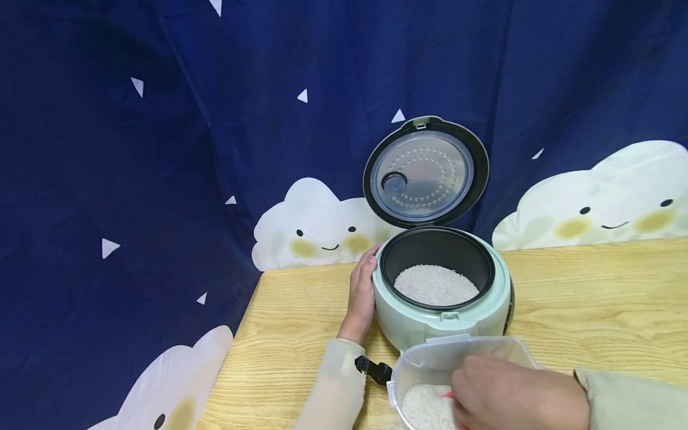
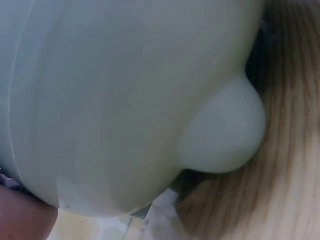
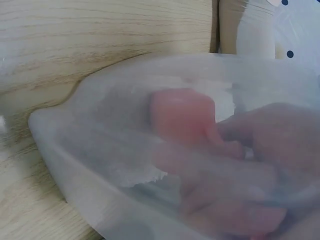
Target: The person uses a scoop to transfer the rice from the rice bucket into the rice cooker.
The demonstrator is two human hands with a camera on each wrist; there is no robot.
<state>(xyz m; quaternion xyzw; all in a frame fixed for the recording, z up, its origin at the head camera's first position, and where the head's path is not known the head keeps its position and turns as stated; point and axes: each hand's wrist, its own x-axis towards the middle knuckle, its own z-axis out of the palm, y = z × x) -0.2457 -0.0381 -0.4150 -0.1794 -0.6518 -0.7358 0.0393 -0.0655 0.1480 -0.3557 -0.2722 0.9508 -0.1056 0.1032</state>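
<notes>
A mint-green rice cooker (image 1: pixel 395 316) stands with its lid (image 1: pixel 454 173) raised and white rice (image 1: pixel 435 285) in its dark inner pot. My left hand (image 1: pixel 361 292) rests along the cooker's left side, fingers reaching toward the back. The cooker's smooth wall fills most of the left wrist view. In front of the cooker is a translucent plastic container (image 1: pixel 421 363) holding more rice (image 1: pixel 427 406). My right hand (image 1: pixel 500 391) reaches down into it and grips a pink scoop (image 3: pixel 182 115), seen blurred through the container wall. From above, the hand hides most of the scoop.
Everything stands on a wood-grain table (image 1: pixel 301 316), whose left edge drops off beside my left sleeve. A dark blue curtain (image 1: pixel 322 137) with cloud faces hangs right behind the table. A black strap (image 1: pixel 373 368) on my left wrist is close to the container's left rim.
</notes>
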